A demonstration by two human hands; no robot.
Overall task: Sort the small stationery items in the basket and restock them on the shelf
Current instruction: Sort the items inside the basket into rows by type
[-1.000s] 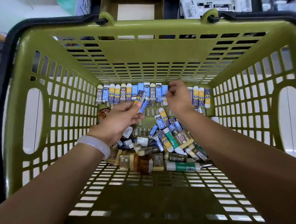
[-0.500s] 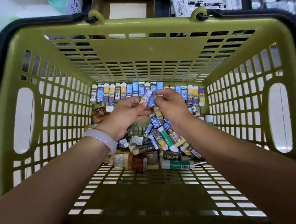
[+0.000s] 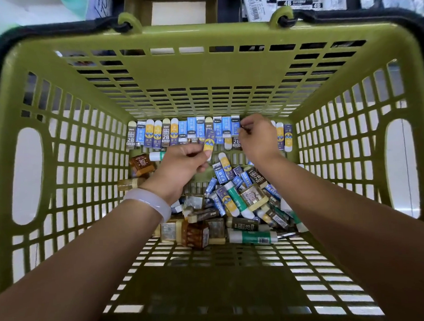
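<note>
Both hands reach into an olive green basket (image 3: 67, 182). My left hand (image 3: 181, 165) pinches a small blue and yellow eraser (image 3: 208, 142) upright between thumb and fingers. My right hand (image 3: 257, 139) is at the far wall, its curled fingertips on a blue eraser in the row of erasers (image 3: 170, 133) lined up there. Whether it grips that eraser is hidden by the fingers. A loose pile of erasers (image 3: 235, 203), blue, green, brown and black, lies on the basket floor between my forearms.
A brown box eraser (image 3: 142, 164) and a green-capped one lie at the left of the floor. The near half of the basket floor (image 3: 212, 283) holds nothing. Beyond the far rim are packaged stock marked 4B (image 3: 293, 1) and a cardboard box (image 3: 178, 10).
My right hand has left my left hand and moved up and right to the row at the far wall. My left hand keeps one blue and yellow eraser.
</note>
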